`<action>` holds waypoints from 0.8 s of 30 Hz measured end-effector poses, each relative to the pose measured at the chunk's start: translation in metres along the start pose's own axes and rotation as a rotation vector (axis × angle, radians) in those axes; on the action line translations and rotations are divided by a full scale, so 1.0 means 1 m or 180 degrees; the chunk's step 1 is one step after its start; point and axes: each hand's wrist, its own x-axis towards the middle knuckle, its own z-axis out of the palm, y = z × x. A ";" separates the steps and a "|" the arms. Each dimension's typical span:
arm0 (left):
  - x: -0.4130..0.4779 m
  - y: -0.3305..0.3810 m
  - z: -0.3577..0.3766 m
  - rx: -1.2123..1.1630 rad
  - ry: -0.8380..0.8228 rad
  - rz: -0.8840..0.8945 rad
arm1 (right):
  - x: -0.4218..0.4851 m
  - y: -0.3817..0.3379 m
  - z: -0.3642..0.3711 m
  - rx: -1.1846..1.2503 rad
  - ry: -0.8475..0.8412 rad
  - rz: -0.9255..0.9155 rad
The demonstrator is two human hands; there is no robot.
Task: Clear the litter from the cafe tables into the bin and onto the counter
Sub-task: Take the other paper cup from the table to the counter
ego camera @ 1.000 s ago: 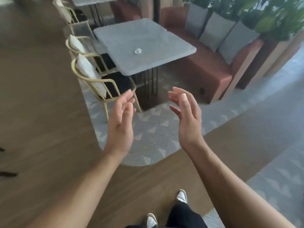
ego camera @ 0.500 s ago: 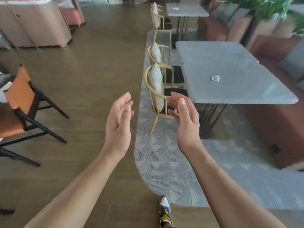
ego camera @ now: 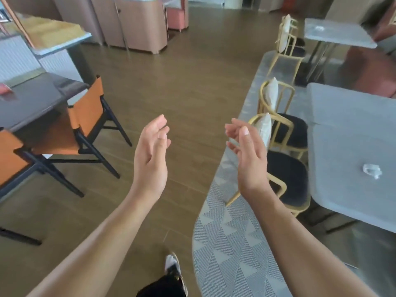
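Head view. Shows left hand (ego camera: pixel 151 155) and right hand (ego camera: pixel 248 159) raised side by side at centre frame, palms turned toward each other, not touching, fingers relaxed and slightly curved; both released, grasping nothing. Locates crumpled white litter piece (ego camera: pixel 371 170) at right edge of frame, lying on near grey bench (ego camera: pixel 342 136), well apart from right hand. Locates second litter piece (ego camera: pixel 319 28) at upper right, on far grey bench (ego camera: pixel 342 37); blurred, shape not readable. Shows gold-framed chairs (ego camera: pixel 287 179), two, with dark seats and pale cushions, between right hand and near grey bench, standing on patterned grey rug (ego camera: pixel 231 254). Shows third gold-framed chair (ego camera: pixel 287 37) just beside far grey bench. Places dark bench (ego camera: pixel 30 101) at left edge of frame, with orange-backed chair (ego camera: pixel 86 108) beside it. Shows pink-beige counter (ego camera: pixel 137 26) at top centre, standing on wooden floor (ego camera: pixel 188 78). Shows shoe (ego camera: pixel 171 265) at bottom centre, on wooden floor near rug edge.
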 end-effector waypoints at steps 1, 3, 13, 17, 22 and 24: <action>0.019 -0.008 -0.003 0.0012 0.0042 0.0016 | 0.018 0.008 0.008 0.0009 -0.0042 -0.0012; 0.059 -0.028 -0.010 0.0033 0.0109 0.0051 | 0.055 0.024 0.026 0.0022 -0.0071 -0.0039; 0.274 -0.110 -0.040 0.0150 -0.0035 0.0117 | 0.256 0.078 0.131 0.0228 0.0160 -0.0092; 0.350 -0.132 -0.037 0.0117 -0.0101 0.0043 | 0.319 0.097 0.155 0.0255 0.0183 -0.0021; 0.436 -0.170 -0.012 0.0149 -0.0159 0.0044 | 0.406 0.134 0.161 0.0239 0.0231 -0.0017; 0.471 -0.187 0.003 0.0189 -0.0175 0.0036 | 0.445 0.150 0.160 0.0219 0.0217 -0.0050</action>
